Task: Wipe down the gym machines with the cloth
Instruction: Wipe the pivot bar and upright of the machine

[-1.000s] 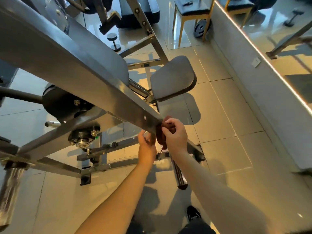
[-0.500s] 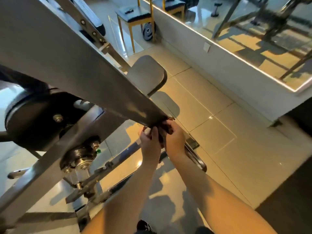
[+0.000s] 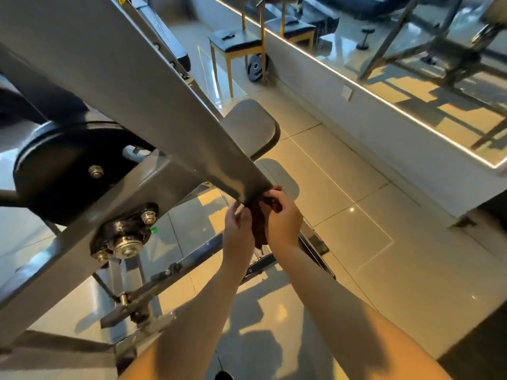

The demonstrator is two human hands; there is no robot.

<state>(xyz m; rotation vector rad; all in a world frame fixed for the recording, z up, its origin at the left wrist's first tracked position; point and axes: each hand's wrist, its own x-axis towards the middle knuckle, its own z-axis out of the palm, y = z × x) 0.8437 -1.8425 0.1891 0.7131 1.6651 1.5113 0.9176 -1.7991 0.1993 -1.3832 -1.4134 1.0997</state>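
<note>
Steel beam [image 3: 131, 100] of the machine takes up most of the shot, running from the upper left down to dead centre, with pale floor tiles [image 3: 356, 215] under it and a mirror [image 3: 411, 50] across the upper right. Left of centre is the black round pivot cover [image 3: 63, 171]. Just past the beam sits the grey seat pad [image 3: 249, 127], and further up a chair [image 3: 236, 42] with a weight plate [image 3: 256, 67] leaning at its leg.

Both my hands are at the beam's lower tip. My right hand [image 3: 282, 220] has its fingers curled round the dark red cloth [image 3: 259, 223], bunched against the end of the steel. My left hand [image 3: 237, 231] is right up against the cloth's other side, but honestly can't tell if it's pinching it or just touching. The cloth hangs down between the two.
</note>
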